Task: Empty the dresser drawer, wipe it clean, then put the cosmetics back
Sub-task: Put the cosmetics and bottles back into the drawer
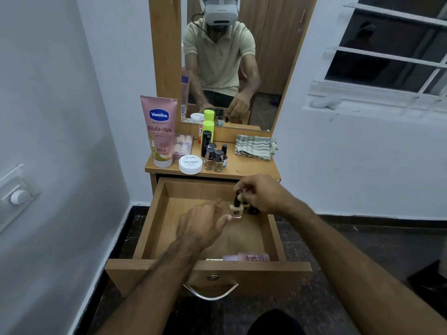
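The wooden drawer (pixel 154 228) stands pulled out below the dresser top (pixel 251 169). Over its far right part, my right hand (pixel 262 193) pinches the black cap of a beige nail polish bottle (pixel 235 210). My left hand (pixel 202 224) hovers just left of that bottle, fingers relaxed, a fingertip near its base. Two more small dark bottles (pixel 252 210) sit behind it, partly hidden by my right hand. A pink tube (pixel 246 257) lies at the drawer's front wall. A striped cloth (pixel 256 147) lies on the dresser top at the right.
On the dresser top stand a pink Vaseline tube (pixel 160 131), a white nail polish remover jar (pixel 190 164), a clear box of rolls (pixel 183 146), a green-capped bottle (pixel 207 131) and several nail polish bottles (pixel 214 157). A mirror (pixel 229 61) rises behind. Walls close in left and right.
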{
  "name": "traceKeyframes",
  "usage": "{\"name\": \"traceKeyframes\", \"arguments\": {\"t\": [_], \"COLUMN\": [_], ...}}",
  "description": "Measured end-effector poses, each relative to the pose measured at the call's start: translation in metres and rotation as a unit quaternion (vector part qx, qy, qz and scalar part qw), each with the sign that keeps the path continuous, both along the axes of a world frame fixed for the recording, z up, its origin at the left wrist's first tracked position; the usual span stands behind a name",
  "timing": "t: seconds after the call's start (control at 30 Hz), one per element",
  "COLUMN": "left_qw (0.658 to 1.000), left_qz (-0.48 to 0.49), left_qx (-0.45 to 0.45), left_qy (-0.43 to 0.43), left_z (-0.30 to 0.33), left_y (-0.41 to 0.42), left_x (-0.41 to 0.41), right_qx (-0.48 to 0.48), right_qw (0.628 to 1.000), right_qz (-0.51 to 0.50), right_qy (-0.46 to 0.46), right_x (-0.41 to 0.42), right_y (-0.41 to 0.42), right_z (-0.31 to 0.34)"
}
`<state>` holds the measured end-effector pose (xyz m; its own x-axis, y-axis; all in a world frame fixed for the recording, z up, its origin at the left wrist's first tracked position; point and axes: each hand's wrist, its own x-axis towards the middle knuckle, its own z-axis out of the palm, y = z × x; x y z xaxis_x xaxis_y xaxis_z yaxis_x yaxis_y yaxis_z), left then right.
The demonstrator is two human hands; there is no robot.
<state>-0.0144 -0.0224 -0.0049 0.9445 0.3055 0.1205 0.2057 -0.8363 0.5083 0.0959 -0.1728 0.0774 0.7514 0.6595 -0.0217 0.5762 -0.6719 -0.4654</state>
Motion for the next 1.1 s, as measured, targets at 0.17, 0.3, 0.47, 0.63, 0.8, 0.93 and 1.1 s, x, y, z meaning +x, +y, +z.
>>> {"name": "traceKeyframes", "arguments": {"t": [0.17,0.3,0.47,0.63,0.8,0.93,1.1], "left_qw": [1.0,1.0,0.999,0.999,0.999,0.999,0.999], "left_qz": [0.012,0.013,0.015,0.016,0.016,0.018,0.02], "left_qx": [0.003,0.0,-0.005,-0.009,-0.014,-0.019,-0.03], "left_qy": [-0.014,-0.025,-0.032,-0.034,-0.029,-0.022,-0.014], "left_z": [0.002,0.004,0.002,0.003,0.003,0.003,0.003], "left_y": [0.0,-0.001,-0.001,-0.001,-0.001,-0.001,-0.001], "left_x": [-0.002,-0.002,-0.002,-0.003,-0.003,-0.001,-0.001], "right_qx": [-0.096,-0.107,-0.093,-0.077,-0.071,-0.083,-0.06], "right_qw": [0.992,0.986,0.985,0.987,0.986,0.986,0.983], "right_qz": [-0.047,-0.075,-0.09,-0.097,-0.091,-0.072,-0.044], "right_qy": [-0.067,-0.103,-0.118,-0.106,-0.118,-0.129,-0.168], "right_x": [0.006,0.007,0.009,0.008,0.008,0.01,0.008], "right_y": [-0.008,-0.011,-0.009,-0.009,-0.011,-0.006,0.018], "right_z": [-0.024,-0.031,-0.033,-0.04,-0.043,-0.03,-0.002]}}
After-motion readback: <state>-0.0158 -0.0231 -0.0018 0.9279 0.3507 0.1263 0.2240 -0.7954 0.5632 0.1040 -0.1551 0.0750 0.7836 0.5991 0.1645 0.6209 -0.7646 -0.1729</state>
